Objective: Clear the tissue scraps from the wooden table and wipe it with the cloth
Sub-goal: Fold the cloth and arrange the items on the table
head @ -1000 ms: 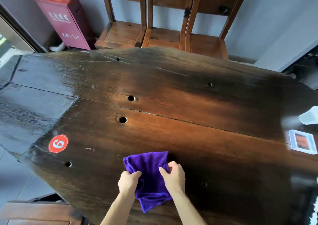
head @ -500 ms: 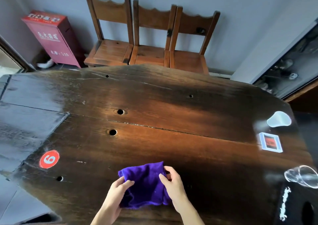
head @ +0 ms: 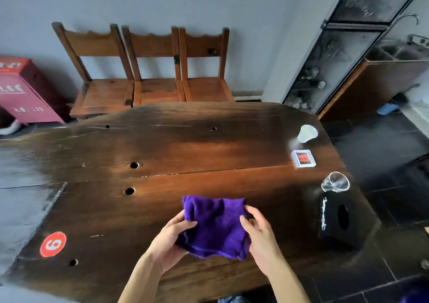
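A folded purple cloth (head: 214, 226) is held just above the near part of the dark wooden table (head: 185, 145). My left hand (head: 169, 240) grips its left edge, thumb on top. My right hand (head: 261, 235) holds its right edge with fingers curled around it. I see no tissue scraps on the tabletop.
On the table's right end lie a white plastic cup (head: 307, 133) on its side, a small framed card (head: 303, 158), a clear glass (head: 335, 182) on its side and a black tissue box (head: 336, 221). A red number sticker (head: 53, 244) sits near left. Three wooden chairs (head: 155, 70) stand behind.
The view has swung right and up, bringing the glass and tissue box into sight. Both hands have shifted their grip and gathered the cloth into a tighter fold.
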`<action>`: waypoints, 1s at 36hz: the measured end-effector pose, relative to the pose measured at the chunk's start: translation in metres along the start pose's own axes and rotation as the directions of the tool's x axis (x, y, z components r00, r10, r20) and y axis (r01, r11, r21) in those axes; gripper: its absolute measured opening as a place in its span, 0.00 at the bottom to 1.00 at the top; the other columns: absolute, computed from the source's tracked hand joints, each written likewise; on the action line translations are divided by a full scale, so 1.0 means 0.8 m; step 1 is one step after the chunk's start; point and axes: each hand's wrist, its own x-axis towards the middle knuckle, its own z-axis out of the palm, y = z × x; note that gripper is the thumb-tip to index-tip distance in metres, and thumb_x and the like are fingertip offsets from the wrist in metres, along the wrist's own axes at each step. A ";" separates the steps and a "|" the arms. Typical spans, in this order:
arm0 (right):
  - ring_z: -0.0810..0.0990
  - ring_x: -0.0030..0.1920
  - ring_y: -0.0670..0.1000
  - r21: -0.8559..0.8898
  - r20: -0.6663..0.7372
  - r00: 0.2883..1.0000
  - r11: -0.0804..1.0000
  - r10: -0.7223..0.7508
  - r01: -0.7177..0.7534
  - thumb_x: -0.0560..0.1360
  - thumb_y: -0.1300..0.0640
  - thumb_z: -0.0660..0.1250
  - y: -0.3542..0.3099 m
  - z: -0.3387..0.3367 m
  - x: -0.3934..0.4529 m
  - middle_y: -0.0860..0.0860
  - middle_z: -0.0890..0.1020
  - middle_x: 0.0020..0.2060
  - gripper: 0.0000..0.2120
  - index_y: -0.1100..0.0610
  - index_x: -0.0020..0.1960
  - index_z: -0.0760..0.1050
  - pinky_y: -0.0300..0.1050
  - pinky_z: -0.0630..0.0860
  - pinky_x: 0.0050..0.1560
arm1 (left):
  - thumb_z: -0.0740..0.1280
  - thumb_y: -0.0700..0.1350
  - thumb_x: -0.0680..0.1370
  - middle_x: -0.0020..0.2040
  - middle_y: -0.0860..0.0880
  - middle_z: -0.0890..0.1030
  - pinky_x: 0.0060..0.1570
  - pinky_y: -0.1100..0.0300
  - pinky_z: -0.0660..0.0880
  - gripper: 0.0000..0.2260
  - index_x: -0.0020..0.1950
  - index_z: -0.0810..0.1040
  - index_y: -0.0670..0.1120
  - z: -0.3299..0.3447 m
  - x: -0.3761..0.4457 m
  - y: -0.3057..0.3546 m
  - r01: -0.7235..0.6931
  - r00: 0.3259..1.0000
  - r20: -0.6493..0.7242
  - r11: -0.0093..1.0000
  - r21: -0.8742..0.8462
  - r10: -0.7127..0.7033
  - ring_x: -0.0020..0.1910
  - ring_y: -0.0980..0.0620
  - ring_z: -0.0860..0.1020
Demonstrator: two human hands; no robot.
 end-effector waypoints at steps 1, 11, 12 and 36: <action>0.84 0.57 0.56 0.001 -0.007 1.000 1.000 0.001 -0.001 0.80 0.58 0.68 -0.006 -0.009 -0.006 0.56 0.83 0.56 0.13 0.48 0.63 0.77 0.60 0.79 0.62 | 0.68 0.35 0.76 0.68 0.38 0.79 0.54 0.47 0.80 0.22 0.70 0.78 0.47 0.008 0.000 0.001 0.008 1.000 0.024 1.000 0.008 -0.008 0.63 0.38 0.81; 0.85 0.54 0.55 0.097 -0.080 0.997 0.995 -0.019 0.026 0.80 0.55 0.69 -0.068 -0.103 -0.005 0.56 0.85 0.51 0.12 0.41 0.60 0.79 0.56 0.83 0.52 | 0.71 0.37 0.75 0.72 0.38 0.76 0.61 0.43 0.77 0.27 0.73 0.75 0.48 0.099 0.058 0.004 0.046 0.976 0.209 0.996 0.070 -0.060 0.66 0.37 0.79; 0.85 0.55 0.56 0.099 -0.083 0.996 0.995 -0.020 0.028 0.80 0.55 0.69 -0.073 -0.113 0.001 0.57 0.85 0.52 0.12 0.40 0.60 0.79 0.58 0.83 0.54 | 0.71 0.37 0.75 0.72 0.38 0.76 0.61 0.43 0.77 0.27 0.73 0.75 0.48 0.108 0.068 0.003 0.047 0.976 0.211 0.997 0.069 -0.060 0.66 0.37 0.78; 0.82 0.55 0.50 -0.047 0.051 0.998 0.998 -0.044 0.046 0.82 0.62 0.65 -0.254 -0.340 0.306 0.51 0.82 0.56 0.12 0.51 0.63 0.76 0.51 0.79 0.60 | 0.74 0.43 0.73 0.72 0.40 0.76 0.68 0.34 0.72 0.26 0.71 0.77 0.52 0.317 0.407 0.027 0.006 0.999 0.034 0.994 -0.109 -0.002 0.69 0.34 0.76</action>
